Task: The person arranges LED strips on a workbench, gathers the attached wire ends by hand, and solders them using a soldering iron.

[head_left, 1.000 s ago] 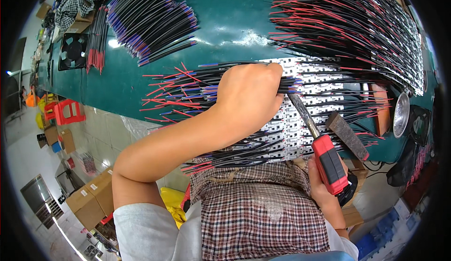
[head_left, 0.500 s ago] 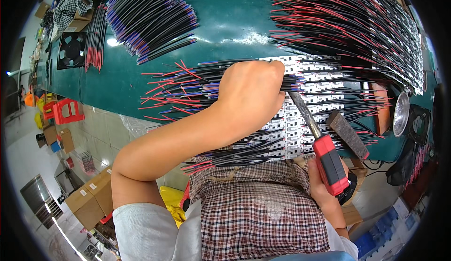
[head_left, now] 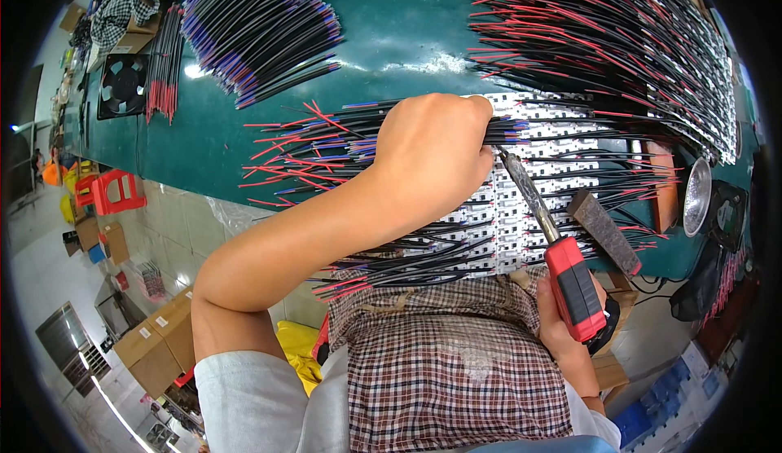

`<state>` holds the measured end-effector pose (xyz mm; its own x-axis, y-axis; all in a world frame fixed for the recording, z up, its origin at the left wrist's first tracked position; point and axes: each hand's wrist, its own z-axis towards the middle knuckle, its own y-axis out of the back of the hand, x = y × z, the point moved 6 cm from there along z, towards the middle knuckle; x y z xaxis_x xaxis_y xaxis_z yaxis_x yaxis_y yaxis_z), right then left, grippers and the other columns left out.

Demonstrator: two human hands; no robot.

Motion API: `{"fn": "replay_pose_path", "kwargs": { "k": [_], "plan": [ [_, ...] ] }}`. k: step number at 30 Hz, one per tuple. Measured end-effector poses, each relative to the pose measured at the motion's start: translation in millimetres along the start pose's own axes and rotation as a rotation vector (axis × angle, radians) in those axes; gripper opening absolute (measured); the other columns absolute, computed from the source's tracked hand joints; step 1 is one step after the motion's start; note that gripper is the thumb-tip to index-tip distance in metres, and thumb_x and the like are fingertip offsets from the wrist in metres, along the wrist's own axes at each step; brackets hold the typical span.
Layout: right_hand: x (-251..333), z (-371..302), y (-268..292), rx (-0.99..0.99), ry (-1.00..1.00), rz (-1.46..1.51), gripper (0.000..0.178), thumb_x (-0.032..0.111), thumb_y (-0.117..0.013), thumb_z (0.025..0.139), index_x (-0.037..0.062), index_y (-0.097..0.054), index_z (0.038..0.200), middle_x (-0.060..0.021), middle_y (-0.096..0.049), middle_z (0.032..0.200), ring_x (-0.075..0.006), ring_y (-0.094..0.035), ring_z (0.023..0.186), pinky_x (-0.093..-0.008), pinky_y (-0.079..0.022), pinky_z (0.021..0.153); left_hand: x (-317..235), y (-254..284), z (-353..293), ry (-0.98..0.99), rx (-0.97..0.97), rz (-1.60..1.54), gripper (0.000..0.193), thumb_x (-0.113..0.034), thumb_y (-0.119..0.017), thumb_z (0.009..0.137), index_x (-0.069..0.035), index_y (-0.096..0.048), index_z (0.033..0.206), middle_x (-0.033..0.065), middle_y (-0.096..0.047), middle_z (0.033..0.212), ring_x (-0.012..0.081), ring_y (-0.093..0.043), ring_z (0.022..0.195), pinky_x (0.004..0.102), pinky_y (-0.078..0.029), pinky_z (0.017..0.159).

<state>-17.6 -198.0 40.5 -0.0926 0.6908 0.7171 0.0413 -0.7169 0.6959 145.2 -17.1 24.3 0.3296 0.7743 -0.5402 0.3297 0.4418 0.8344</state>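
Note:
A panel of small white circuit boards (head_left: 515, 237) lies on the bench in front of me, with black and red wires running off both sides. My left hand (head_left: 433, 151) is closed over a bundle of black wires with blue ends (head_left: 507, 131), which pokes out past the fingers above the boards. Closed around the red and black handle of a soldering iron (head_left: 575, 286) is my right hand (head_left: 555, 323), low on the right. The iron's dark metal tip reaches up-left to the boards, just beside my left fingers. Whether it touches a board or wire, I cannot tell.
Black wires with blue ends (head_left: 261, 33) are piled at the far left. More boards with red-tipped wires (head_left: 570, 37) fill the far right. Beside the panel lie a dark block (head_left: 604, 233), an orange-brown block (head_left: 661, 188) and a metal bowl (head_left: 696, 196). A fan (head_left: 124, 86) stands at left.
The soldering iron's tip has shifted slightly up and left along the boards. My left hand, still holding the wires, has moved a little up and left.

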Motion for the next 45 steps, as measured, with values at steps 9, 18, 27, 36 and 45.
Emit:
{"fn": "replay_pose_path", "kwargs": {
  "k": [9,18,27,36,45],
  "plan": [
    [-2,-2,-3,0.008,-0.007,0.019,0.021,0.005,-0.077,0.078,-0.0013,-0.065,0.094,-0.0138,-0.064,0.081,-0.0273,-0.065,0.064,-0.0327,-0.051,0.059,-3,-2,-4,-0.032,-0.022,-0.003,0.016,-0.011,-0.073,0.072,0.0,-0.064,0.08,0.0182,-0.068,0.076,0.0375,-0.066,0.074,0.0462,-0.052,0.068],
    [-2,-2,-4,-0.003,-0.005,0.023,0.02,0.004,-0.076,0.077,-0.0011,-0.066,0.093,-0.0131,-0.065,0.081,-0.0269,-0.065,0.063,-0.0332,-0.051,0.058,-5,-1,-1,-0.064,-0.024,0.028,0.015,-0.011,-0.072,0.073,0.0,-0.063,0.078,0.0188,-0.067,0.075,0.0377,-0.066,0.072,0.0465,-0.052,0.067],
    [-4,-14,5,-0.013,-0.02,-0.015,0.017,0.003,-0.075,0.078,-0.0016,-0.067,0.092,-0.0157,-0.065,0.083,-0.0296,-0.066,0.068,-0.0339,-0.053,0.062,-5,-1,4,-0.048,0.05,0.073,0.016,-0.012,-0.072,0.074,0.0,-0.065,0.081,0.0188,-0.067,0.075,0.0391,-0.066,0.074,0.048,-0.051,0.068],
    [-5,-11,9,-0.135,-0.007,0.037,0.016,0.006,-0.074,0.08,-0.0015,-0.067,0.091,-0.0147,-0.065,0.081,-0.0296,-0.065,0.067,-0.0354,-0.053,0.063,-4,-1,7,-0.044,0.101,0.043,0.02,-0.014,-0.07,0.077,0.001,-0.066,0.09,0.0198,-0.068,0.077,0.0395,-0.066,0.076,0.0484,-0.051,0.07],
    [-41,-45,2,-0.119,-0.285,0.154,0.014,0.008,-0.074,0.081,0.0001,-0.067,0.091,-0.0125,-0.065,0.079,-0.0287,-0.065,0.066,-0.0354,-0.051,0.063,2,8,2,0.037,0.117,-0.091,0.016,-0.013,-0.06,0.09,0.0,-0.06,0.099,0.0215,-0.068,0.087,0.0422,-0.064,0.082,0.047,-0.05,0.073]
  ]
}}
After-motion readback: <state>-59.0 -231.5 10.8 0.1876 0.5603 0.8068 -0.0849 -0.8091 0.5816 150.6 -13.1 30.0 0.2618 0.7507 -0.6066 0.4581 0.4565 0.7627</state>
